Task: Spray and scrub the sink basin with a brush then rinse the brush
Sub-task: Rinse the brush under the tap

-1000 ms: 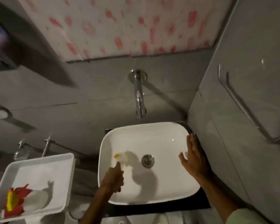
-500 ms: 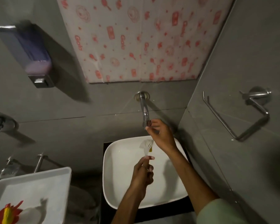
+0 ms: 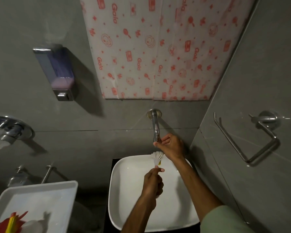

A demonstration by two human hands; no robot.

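- Looks like the rinse stage: the left hand (image 3: 152, 182) is fisted tight on the brush (image 3: 157, 158) handle, white bristles fanned upward just under the tap (image 3: 155, 127) spout, over the back edge of the sink basin (image 3: 124, 190).
- The right hand (image 3: 170, 147) is up at the spout tip, fingers curled loosely beside it. Can't tell if it's actually gripping or just touching, and I see no water running.
- My advice: get the flow going gently first, or it'll splash the wall.
- Then tip the bristles down into the stream and roll the handle so every side gets flushed.
- Keep the head low over the basin so drips land inside.
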